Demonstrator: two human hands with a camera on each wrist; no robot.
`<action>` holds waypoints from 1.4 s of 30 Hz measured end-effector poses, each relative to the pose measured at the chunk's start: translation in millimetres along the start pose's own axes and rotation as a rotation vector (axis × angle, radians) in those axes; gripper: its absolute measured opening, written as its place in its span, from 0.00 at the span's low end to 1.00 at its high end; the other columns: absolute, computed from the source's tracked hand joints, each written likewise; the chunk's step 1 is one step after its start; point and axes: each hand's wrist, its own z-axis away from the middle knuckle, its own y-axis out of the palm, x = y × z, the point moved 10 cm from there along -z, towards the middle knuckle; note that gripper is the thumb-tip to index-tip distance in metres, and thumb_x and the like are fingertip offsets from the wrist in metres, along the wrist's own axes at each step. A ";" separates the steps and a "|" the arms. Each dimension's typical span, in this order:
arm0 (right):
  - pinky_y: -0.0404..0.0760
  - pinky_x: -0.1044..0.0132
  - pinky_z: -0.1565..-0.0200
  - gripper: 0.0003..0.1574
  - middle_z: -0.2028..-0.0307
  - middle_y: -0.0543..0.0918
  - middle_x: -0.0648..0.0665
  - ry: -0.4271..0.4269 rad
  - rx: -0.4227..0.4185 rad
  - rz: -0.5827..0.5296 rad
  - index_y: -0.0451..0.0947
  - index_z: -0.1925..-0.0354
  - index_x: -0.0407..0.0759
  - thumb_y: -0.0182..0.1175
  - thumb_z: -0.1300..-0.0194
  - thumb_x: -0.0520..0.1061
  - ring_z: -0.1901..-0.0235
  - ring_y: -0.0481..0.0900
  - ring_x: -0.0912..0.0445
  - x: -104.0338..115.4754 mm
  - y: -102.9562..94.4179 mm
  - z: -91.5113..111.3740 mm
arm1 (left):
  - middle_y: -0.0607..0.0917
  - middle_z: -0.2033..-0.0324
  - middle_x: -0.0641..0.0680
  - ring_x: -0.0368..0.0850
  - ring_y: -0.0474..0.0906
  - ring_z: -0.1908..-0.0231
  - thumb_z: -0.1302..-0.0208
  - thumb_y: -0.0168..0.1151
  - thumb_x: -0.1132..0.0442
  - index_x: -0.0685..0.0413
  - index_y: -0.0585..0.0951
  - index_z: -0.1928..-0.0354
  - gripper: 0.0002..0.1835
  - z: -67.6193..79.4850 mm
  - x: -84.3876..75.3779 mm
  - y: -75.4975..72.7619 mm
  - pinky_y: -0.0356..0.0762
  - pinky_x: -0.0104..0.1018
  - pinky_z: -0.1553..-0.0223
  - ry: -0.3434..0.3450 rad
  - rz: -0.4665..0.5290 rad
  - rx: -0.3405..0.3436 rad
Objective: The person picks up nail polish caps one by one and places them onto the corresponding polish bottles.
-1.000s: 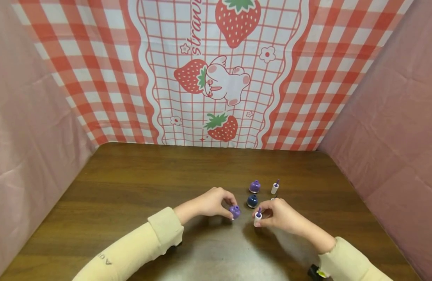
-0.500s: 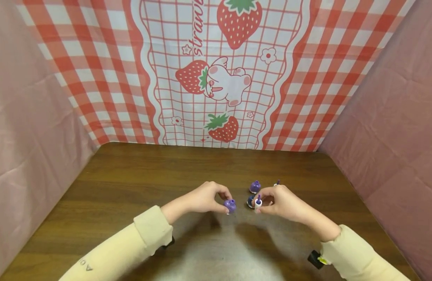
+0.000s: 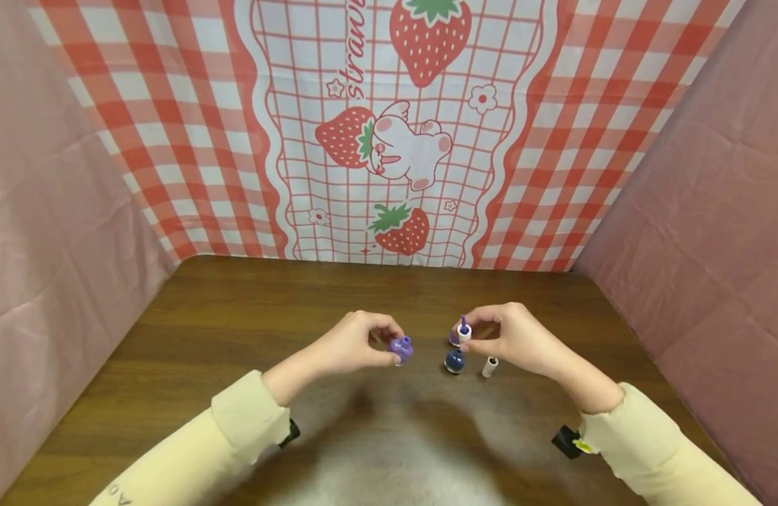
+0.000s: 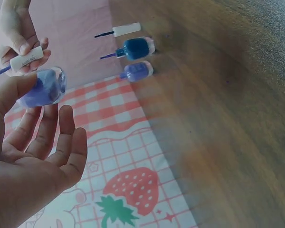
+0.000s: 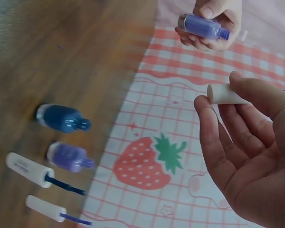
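Observation:
My left hand (image 3: 347, 346) pinches an uncapped purple nail polish bottle (image 3: 401, 349) between thumb and fingers, neck up, above the table. To its right, my right hand (image 3: 521, 341) pinches a white brush cap (image 3: 464, 334) with its purple brush pointing up. Bottle and cap are held apart. Below the right hand stands an uncapped dark blue nail polish bottle (image 3: 455, 361). A second purple bottle (image 5: 70, 156) stands beside it, partly covered by the right fingers in the head view.
Two more white brush caps stand on the wooden table (image 3: 249, 302): one with a dark blue brush (image 5: 29, 169), one with a purple brush (image 5: 46, 208). The latter is hidden behind the right hand in the head view. A strawberry-print cloth (image 3: 401, 154) hangs behind.
Both hands have moved farther from the body and higher. The left has also drifted left with its bottle. The right now overlaps the standing purple bottle and uncovers one white cap.

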 end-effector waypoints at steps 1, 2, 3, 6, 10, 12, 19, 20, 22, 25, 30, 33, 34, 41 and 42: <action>0.78 0.69 0.72 0.14 0.71 0.82 0.56 -0.002 -0.008 -0.005 0.80 0.65 0.47 0.68 0.53 0.47 0.72 0.77 0.65 1.6 -2.6 -1.2 | 0.81 0.71 0.43 0.38 0.76 0.67 0.53 0.68 0.60 0.48 0.79 0.64 0.11 1.2 -1.1 -3.1 0.77 0.33 0.63 0.005 0.010 -0.014; 0.78 0.69 0.71 0.15 0.70 0.82 0.56 -0.004 -0.018 -0.007 0.79 0.64 0.47 0.68 0.53 0.47 0.71 0.78 0.65 3.4 -5.4 -2.6 | 0.81 0.71 0.44 0.38 0.76 0.68 0.53 0.68 0.61 0.48 0.79 0.64 0.11 2.5 -2.3 -6.3 0.77 0.33 0.64 0.009 0.018 -0.029; 0.78 0.69 0.71 0.16 0.70 0.82 0.56 -0.003 -0.025 -0.012 0.79 0.63 0.48 0.68 0.52 0.48 0.71 0.78 0.65 4.8 -8.0 -3.9 | 0.81 0.71 0.44 0.37 0.76 0.68 0.53 0.67 0.61 0.48 0.79 0.64 0.11 3.8 -3.4 -9.4 0.77 0.32 0.65 0.011 0.028 -0.044; 0.77 0.69 0.72 0.19 0.69 0.82 0.56 0.008 -0.043 -0.043 0.76 0.59 0.51 0.67 0.52 0.49 0.70 0.79 0.64 8.5 -14.5 -8.2 | 0.81 0.70 0.45 0.38 0.75 0.69 0.53 0.67 0.62 0.49 0.79 0.64 0.12 7.9 -6.6 -19.2 0.78 0.31 0.67 0.018 0.052 -0.094; 0.77 0.68 0.73 0.21 0.68 0.82 0.56 0.016 -0.058 -0.096 0.71 0.59 0.51 0.67 0.52 0.48 0.70 0.80 0.62 13.3 -20.8 -13.2 | 0.80 0.70 0.44 0.38 0.75 0.69 0.52 0.68 0.61 0.48 0.79 0.63 0.13 14.1 -8.5 -30.9 0.77 0.33 0.67 0.020 0.069 -0.165; 0.76 0.68 0.73 0.20 0.68 0.82 0.55 0.007 -0.069 -0.106 0.70 0.61 0.49 0.67 0.52 0.48 0.69 0.80 0.62 16.2 -23.5 -15.2 | 0.81 0.70 0.43 0.38 0.75 0.68 0.52 0.68 0.60 0.47 0.79 0.62 0.13 17.4 -8.4 -35.3 0.77 0.34 0.67 0.018 0.087 -0.197; 0.78 0.68 0.71 0.18 0.70 0.81 0.54 -0.015 -0.091 -0.104 0.69 0.65 0.47 0.67 0.52 0.49 0.69 0.80 0.62 26.0 -29.8 -21.0 | 0.81 0.68 0.44 0.38 0.75 0.68 0.53 0.68 0.61 0.48 0.79 0.63 0.13 29.3 -7.9 -44.8 0.77 0.36 0.65 0.015 0.147 -0.293; 0.78 0.68 0.71 0.18 0.70 0.81 0.54 -0.017 -0.092 -0.104 0.70 0.65 0.47 0.67 0.52 0.49 0.70 0.80 0.62 27.8 -30.9 -21.8 | 0.81 0.68 0.44 0.39 0.75 0.68 0.53 0.68 0.61 0.48 0.79 0.63 0.13 30.8 -7.8 -45.4 0.77 0.36 0.65 0.011 0.149 -0.301; 0.78 0.69 0.71 0.18 0.70 0.81 0.54 -0.024 -0.094 -0.096 0.70 0.65 0.47 0.67 0.52 0.48 0.69 0.80 0.62 32.6 -32.9 -23.0 | 0.81 0.68 0.45 0.39 0.75 0.68 0.53 0.68 0.61 0.47 0.79 0.63 0.13 33.6 -7.4 -46.6 0.76 0.36 0.65 -0.003 0.154 -0.318; 0.78 0.68 0.72 0.17 0.71 0.81 0.51 -0.043 -0.101 -0.082 0.70 0.64 0.44 0.67 0.51 0.42 0.70 0.79 0.61 51.3 -37.9 -23.7 | 0.81 0.69 0.45 0.39 0.75 0.67 0.52 0.68 0.60 0.47 0.79 0.63 0.13 37.9 -5.2 -47.6 0.76 0.35 0.66 -0.036 0.170 -0.341; 0.78 0.68 0.74 0.16 0.72 0.81 0.48 -0.087 -0.116 -0.069 0.70 0.65 0.40 0.66 0.52 0.36 0.72 0.78 0.59 81.0 -44.8 -24.1 | 0.82 0.69 0.48 0.41 0.76 0.68 0.52 0.68 0.60 0.49 0.79 0.63 0.13 43.7 -1.1 -48.6 0.76 0.34 0.66 -0.065 0.217 -0.393; 0.77 0.69 0.75 0.15 0.72 0.81 0.49 -0.107 -0.119 -0.062 0.71 0.65 0.41 0.66 0.51 0.38 0.73 0.77 0.60 86.3 -45.2 -24.3 | 0.82 0.68 0.50 0.42 0.76 0.69 0.52 0.68 0.62 0.52 0.79 0.63 0.12 45.7 -0.1 -48.1 0.76 0.34 0.66 -0.073 0.226 -0.420; 0.76 0.69 0.75 0.15 0.72 0.81 0.50 -0.110 -0.120 -0.060 0.71 0.65 0.41 0.66 0.50 0.39 0.73 0.77 0.60 87.8 -45.2 -24.1 | 0.82 0.68 0.51 0.43 0.76 0.69 0.52 0.67 0.63 0.53 0.79 0.63 0.12 46.7 -2.3 -48.2 0.76 0.34 0.66 -0.072 0.227 -0.428; 0.73 0.69 0.79 0.13 0.74 0.80 0.49 -0.165 -0.133 -0.025 0.73 0.66 0.41 0.65 0.51 0.37 0.77 0.74 0.60 96.8 -45.1 -24.1 | 0.82 0.68 0.57 0.47 0.75 0.69 0.52 0.66 0.69 0.61 0.78 0.62 0.13 54.6 -21.1 -49.9 0.76 0.34 0.67 -0.076 0.241 -0.479; 0.73 0.69 0.79 0.13 0.74 0.80 0.49 -0.169 -0.138 -0.022 0.73 0.66 0.41 0.66 0.51 0.37 0.78 0.73 0.60 98.3 -45.4 -24.4 | 0.81 0.68 0.57 0.47 0.75 0.68 0.52 0.66 0.69 0.61 0.78 0.62 0.13 55.3 -21.7 -49.7 0.76 0.34 0.67 -0.078 0.241 -0.487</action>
